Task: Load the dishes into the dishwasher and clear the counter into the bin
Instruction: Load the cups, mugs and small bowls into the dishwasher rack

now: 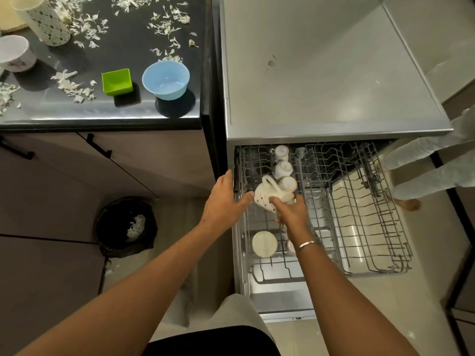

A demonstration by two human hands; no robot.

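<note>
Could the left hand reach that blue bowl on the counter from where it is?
Probably yes. The left hand lies open at the rack's edge, and the blue bowl stands near the counter's front corner with nothing over it.

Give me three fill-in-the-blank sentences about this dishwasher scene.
The ____ hand grips the dotted mug at the pulled-out rack.
Beside the green square bowl on the counter sits a ____ bowl.
The bin is lined in ____ plastic.
Missing: right; blue; black.
</note>
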